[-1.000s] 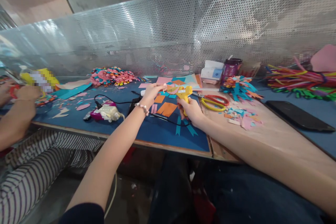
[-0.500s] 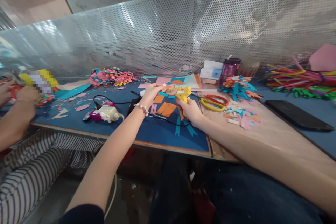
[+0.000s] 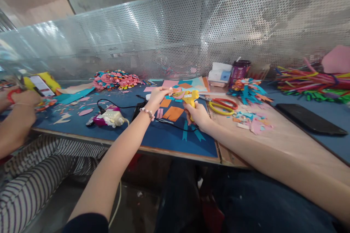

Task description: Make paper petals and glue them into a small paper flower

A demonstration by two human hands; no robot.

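My right hand (image 3: 197, 113) is wrapped round the handle of a yellow glue gun (image 3: 191, 96), whose nozzle points left. Just beyond the nozzle, my left hand (image 3: 159, 96) pinches a small pink paper piece (image 3: 171, 90) between its fingertips. The nozzle tip lies close to that piece; whether they touch I cannot tell. Below the hands, orange paper pieces (image 3: 175, 113) and narrow pink strips (image 3: 160, 113) lie on the blue tabletop (image 3: 166, 138). Two blue paper strips with notched ends (image 3: 199, 136) rest near the table's front edge, beside the gun's black cord.
Right of the gun lie scissors (image 3: 222, 106) with red and yellow handles, paper scraps (image 3: 255, 123) and a black phone (image 3: 311, 119). A purple cup (image 3: 240, 72) stands behind. At left are a power strip (image 3: 109, 117), a heap of paper flowers (image 3: 116, 80) and another person's hands (image 3: 26, 98).
My hands and the glue gun stay almost still. At the far left, the other person's hands have shifted slightly left, leaving more of the phone on the yellow object in view.
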